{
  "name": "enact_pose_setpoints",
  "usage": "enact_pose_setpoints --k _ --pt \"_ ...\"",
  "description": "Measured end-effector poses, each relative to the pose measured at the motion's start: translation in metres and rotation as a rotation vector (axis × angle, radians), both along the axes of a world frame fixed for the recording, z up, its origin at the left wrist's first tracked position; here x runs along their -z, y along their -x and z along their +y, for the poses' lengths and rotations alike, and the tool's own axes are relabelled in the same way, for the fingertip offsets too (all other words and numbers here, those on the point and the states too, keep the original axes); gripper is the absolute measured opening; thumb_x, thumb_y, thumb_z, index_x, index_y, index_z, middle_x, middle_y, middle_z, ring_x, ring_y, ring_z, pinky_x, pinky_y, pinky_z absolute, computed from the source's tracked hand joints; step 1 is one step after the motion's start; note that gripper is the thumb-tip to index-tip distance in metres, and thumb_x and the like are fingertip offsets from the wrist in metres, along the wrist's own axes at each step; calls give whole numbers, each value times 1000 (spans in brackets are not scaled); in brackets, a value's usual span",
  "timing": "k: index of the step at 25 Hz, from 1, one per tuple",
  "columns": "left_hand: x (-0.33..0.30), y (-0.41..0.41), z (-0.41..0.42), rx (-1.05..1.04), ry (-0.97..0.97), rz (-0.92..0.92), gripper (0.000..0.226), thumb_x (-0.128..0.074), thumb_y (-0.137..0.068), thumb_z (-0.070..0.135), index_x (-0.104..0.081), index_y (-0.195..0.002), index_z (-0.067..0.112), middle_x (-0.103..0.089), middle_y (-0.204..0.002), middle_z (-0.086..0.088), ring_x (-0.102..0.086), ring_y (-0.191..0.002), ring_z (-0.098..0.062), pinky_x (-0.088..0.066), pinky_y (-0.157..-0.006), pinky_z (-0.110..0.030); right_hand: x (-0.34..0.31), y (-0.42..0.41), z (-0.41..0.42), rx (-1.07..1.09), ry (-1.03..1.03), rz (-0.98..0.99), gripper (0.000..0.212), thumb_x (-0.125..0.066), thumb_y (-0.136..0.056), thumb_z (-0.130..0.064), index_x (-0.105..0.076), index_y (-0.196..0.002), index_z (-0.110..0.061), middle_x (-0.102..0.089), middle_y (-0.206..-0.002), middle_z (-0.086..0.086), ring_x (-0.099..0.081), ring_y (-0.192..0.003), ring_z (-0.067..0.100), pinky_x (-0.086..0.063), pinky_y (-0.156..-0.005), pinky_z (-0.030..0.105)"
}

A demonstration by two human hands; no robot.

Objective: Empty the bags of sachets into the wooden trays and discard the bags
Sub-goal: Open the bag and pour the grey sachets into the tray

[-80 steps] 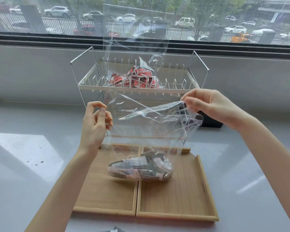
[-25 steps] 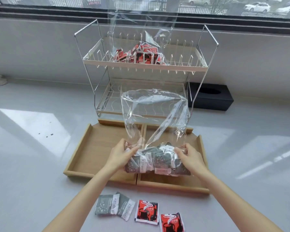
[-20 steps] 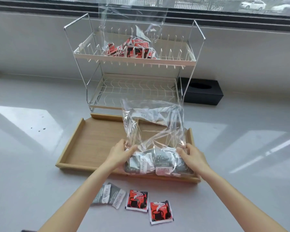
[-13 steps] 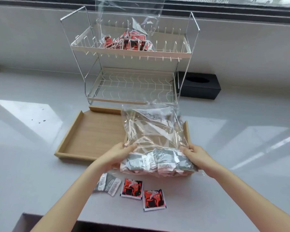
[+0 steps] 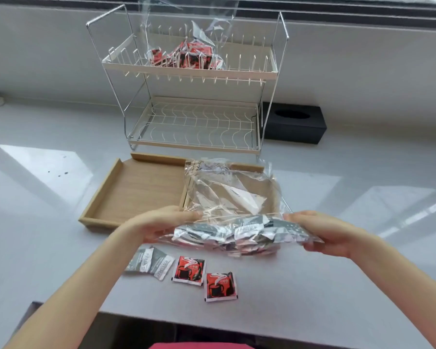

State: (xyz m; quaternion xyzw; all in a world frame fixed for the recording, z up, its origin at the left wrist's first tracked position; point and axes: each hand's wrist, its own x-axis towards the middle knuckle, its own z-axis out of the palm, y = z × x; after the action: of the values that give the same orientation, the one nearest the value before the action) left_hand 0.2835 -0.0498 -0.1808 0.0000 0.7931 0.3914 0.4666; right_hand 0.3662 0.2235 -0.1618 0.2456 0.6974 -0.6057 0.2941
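Now the grey bench (image 5: 48, 235) fills the view, with a two-tier wire rack (image 5: 194, 96) at the back whose top shelf carries a bag of red sachets (image 5: 184, 56). Nearer, two wooden trays (image 5: 136, 190) sit side by side. Both hands are grasping a clear bag of grey sachets (image 5: 237, 233), the left hand (image 5: 159, 225) and right hand (image 5: 322, 233) at its ends, seemingly just above the right tray's front edge. Loose grey sachets (image 5: 149, 263) and two red sachets (image 5: 202, 278) lie near the bench edge.
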Motion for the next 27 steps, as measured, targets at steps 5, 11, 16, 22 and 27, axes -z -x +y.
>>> enact_pose_setpoints --k 5,11,16,22,27 --pt "-39 14 7 -5 -17 38 26 -42 -93 28 -54 -95 5 -56 -62 3 -40 -39 -1 -31 -35 -11 -40 16 10 101 143 77 27 -41 -95 -12 -51 -70 -8 -52 -40 -6 -32 -25 -1 -22 -26 5" --pt "-73 30 1 -113 -144 -6 31 -23 -92 -5 -51 -84 4 -47 -69 -6 -27 -27 2 -19 -24 -8 -66 31 21 194 230 194 31 -30 -94 4 -43 -118 -11 -38 -59 1 -29 -23 0 -23 -26 7" --pt "-74 34 -1 -250 -159 115 39 -33 -92 -2 -38 -130 8 -48 -75 -8 -33 -26 -2 -25 -26 -11 -64 36 17 207 264 231 28 -33 -95 0 -56 -108 -10 -52 -46 -6 -44 -31 0 -38 -33 8" --pt "-92 40 -5 -426 -455 232 24 -44 -89 -1 -57 -106 11 -67 -72 0 -63 -48 0 -51 -48 -11 -64 43 15 230 253 262 21 -38 -93 -3 -59 -89 -4 -61 -68 4 -64 -48 5 -49 -42 13" --pt "-101 40 -9 -423 -868 261 33 -69 -67 15 -64 -100 14 -71 -99 -6 -69 -86 -8 -55 -74 -15 -71 56 22 358 510 370 42 -20 -84 8 -59 -96 -3 -61 -84 3 -69 -63 5 -54 -55 15"
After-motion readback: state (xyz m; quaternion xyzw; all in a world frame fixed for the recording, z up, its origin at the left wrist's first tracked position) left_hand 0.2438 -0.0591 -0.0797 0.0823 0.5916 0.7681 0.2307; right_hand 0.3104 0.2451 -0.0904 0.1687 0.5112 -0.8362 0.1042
